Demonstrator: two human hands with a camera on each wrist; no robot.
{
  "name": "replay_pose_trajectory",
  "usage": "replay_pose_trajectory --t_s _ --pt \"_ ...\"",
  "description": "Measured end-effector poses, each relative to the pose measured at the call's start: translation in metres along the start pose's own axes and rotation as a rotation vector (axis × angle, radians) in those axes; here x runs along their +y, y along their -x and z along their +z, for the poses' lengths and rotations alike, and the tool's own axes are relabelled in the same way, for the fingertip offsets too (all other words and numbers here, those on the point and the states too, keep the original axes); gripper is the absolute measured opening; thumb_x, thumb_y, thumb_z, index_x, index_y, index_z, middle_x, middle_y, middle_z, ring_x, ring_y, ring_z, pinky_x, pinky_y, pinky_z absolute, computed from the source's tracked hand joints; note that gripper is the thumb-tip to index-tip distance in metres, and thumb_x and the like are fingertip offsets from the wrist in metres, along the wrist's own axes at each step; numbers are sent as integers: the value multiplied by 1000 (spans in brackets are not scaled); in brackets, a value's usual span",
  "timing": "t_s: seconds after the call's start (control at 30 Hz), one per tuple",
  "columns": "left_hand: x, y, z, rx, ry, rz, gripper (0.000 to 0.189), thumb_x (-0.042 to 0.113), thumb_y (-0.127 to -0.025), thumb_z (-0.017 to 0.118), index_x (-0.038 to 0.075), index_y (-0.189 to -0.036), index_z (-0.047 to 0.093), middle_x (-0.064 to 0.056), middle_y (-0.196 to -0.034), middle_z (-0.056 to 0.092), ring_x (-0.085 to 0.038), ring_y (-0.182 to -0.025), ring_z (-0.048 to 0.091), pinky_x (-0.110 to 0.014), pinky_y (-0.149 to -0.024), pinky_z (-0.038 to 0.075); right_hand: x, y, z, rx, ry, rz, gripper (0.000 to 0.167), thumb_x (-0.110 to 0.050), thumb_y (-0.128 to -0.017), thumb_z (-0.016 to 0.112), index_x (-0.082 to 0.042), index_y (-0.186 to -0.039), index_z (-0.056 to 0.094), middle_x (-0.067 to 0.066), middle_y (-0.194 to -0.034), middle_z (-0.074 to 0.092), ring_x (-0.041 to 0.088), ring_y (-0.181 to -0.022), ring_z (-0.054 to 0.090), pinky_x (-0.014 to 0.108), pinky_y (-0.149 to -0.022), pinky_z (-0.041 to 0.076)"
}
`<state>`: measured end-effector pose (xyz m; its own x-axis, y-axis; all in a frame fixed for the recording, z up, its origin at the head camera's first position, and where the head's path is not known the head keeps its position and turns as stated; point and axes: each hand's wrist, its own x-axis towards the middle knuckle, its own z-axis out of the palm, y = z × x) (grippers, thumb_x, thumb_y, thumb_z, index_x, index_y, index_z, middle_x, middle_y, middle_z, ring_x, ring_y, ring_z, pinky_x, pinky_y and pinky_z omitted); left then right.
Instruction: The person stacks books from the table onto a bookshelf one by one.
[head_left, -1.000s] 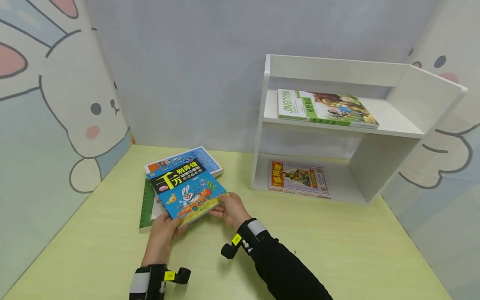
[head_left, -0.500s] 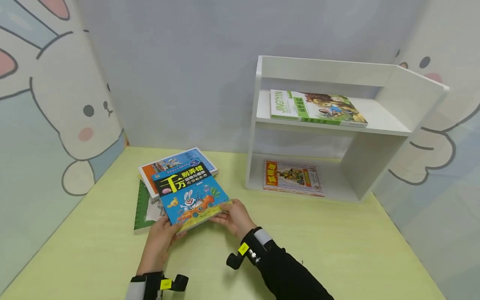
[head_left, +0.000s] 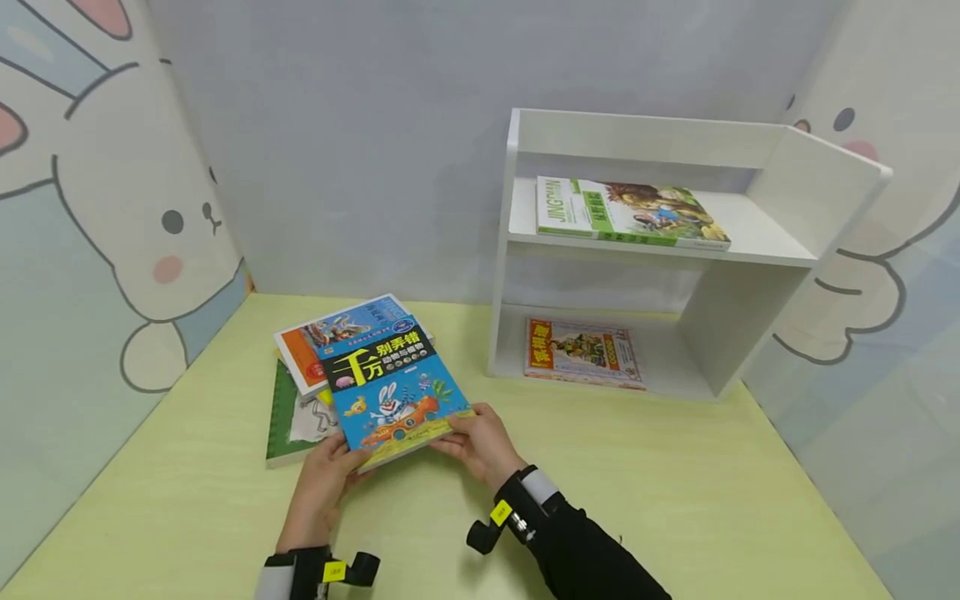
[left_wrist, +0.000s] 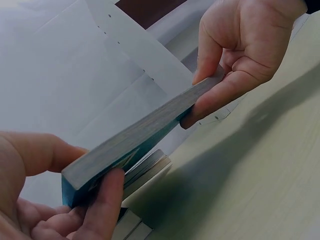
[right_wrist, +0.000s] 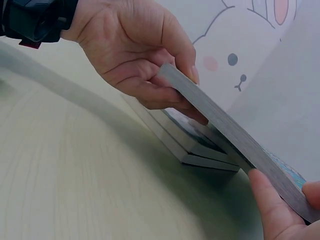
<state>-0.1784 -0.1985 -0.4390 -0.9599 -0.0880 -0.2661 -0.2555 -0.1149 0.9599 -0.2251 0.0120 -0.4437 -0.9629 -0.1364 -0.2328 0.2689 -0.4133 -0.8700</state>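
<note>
Left hand (head_left: 322, 483) and right hand (head_left: 483, 446) grip a blue book (head_left: 396, 398) by its near corners

The blue book is held up in front of the person, cover upward and tilted, with its far end over a small pile at the left of the pale yellow table (head_left: 675, 492). Each hand pinches one near corner — thumb on the cover, fingers curled beneath. Both wrist views show the page block running between the two grips, with a gap between this near edge and the tabletop. Whether the far edge touches the pile is hard to tell, since the cover itself hides that spot.

In the pile, an orange-and-blue book (head_left: 341, 327) lies at an angle across a green book (head_left: 283, 421), whose cover carries a pale drawing. The blue book overlaps part of both in the head view.

To the right of the pile, a white shelf unit (head_left: 738, 325) stands near the grey back wall (head_left: 360, 167). A book with a lion cover (head_left: 633, 212) lies flat on its upper board, near the left side; a red-and-yellow book (head_left: 583, 354) lies flat on the lower one. A black strap sits on each wrist, and a black sleeve (head_left: 600, 554) covers the right forearm. A cartoon rabbit (head_left: 150, 208) decorates the left wall.
</note>
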Motion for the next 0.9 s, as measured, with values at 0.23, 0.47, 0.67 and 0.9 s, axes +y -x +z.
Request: replay_pose_trajectory --t_s 0.23,0.47,0.67,0.9 --pt "1 0 10 29 12 6 49 8 -94 57 -6 -138 41 -23 -129 56 -14 -91 63 -23 -75 53 -6 7 -16 -37 6 -10 21 4 -99 45 3 -117 33 18 -97 68 27 -85 71 44 -81 56" --pt "7 -1 18 13 21 13 53 11 -95 55 -2 -143 35 -23 -133 53 -13 -92 63 -23 -75 53 -18 21 -28 -68 23 11 22 1 -101 44 1 -119 33 13 -93 68 21 -81 70 39 -78 58" --pt "10 0 20 8 56 18 57 12 -96 54 0 -147 30 -24 -137 48 -15 -98 63 -25 -80 55 -29 34 -43 -152 69 40 27 -1 -101 44 2 -126 32 10 -93 68 18 -77 71 33 -75 58" --pt "11 4 23 9 96 33 55 13 -96 57 -1 -144 34 -18 -126 56 -10 -87 65 -23 -76 55 -45 43 -65 -221 86 53 26 -1 -101 46 1 -125 36 10 -96 69 18 -78 71 31 -73 58"
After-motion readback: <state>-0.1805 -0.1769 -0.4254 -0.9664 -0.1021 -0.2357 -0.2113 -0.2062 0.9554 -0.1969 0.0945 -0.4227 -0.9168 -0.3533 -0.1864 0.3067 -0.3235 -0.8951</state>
